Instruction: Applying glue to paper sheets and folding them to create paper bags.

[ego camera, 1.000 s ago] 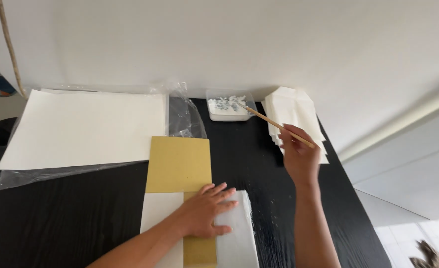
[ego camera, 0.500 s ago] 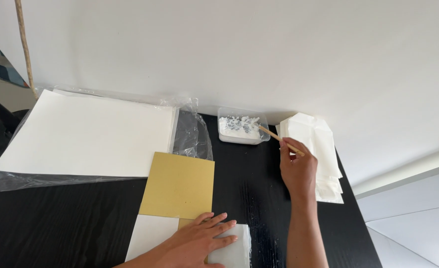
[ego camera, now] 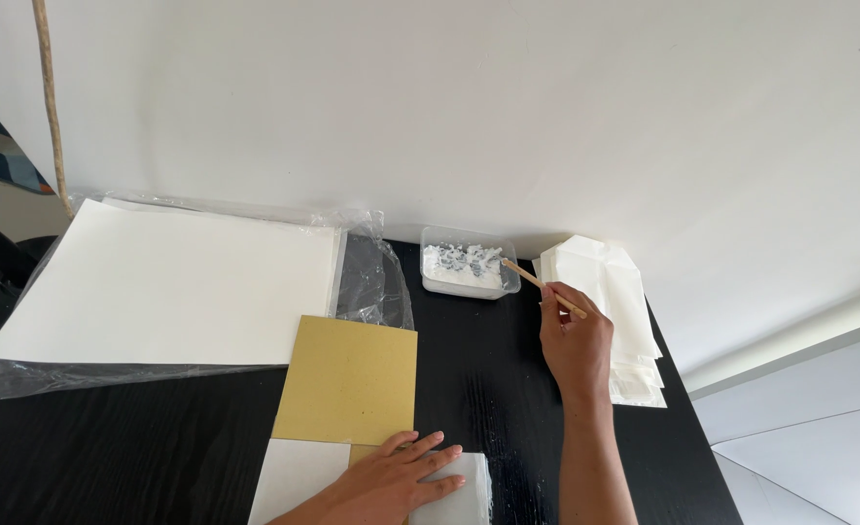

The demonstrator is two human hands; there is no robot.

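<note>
Right hand [ego camera: 574,342] pinches a thin wooden stick [ego camera: 543,287] between thumb and fingers, gripped at its near end. The far tip points up and left of the hand, touching or just over the rim of a small clear plastic tray [ego camera: 469,264] holding white paste; which of the two I cannot tell.

Left hand [ego camera: 391,476] lies flat and open, palm down, fingers spread, grasping nothing. It presses on a folded white sheet [ego camera: 454,491] and the lower edge of a tan square of cardboard [ego camera: 349,379] just beyond its fingertips.

To the right of the right hand, touching or nearly so: a fanned stack of white papers [ego camera: 616,301]. Well left of both hands: a large white paper sheet [ego camera: 172,282] lying on crinkled clear plastic film [ego camera: 367,282]. All rest on a black wood-grain table [ego camera: 109,447].

Handling judgement: the stick looks light, stiff and slender, likely to snap under a hard bend; best held near the clean end, as now, away from the pasted tip. The paste looks wet and sticky, so the tip will drip or smear. The tray looks light and could slide if nudged.
</note>
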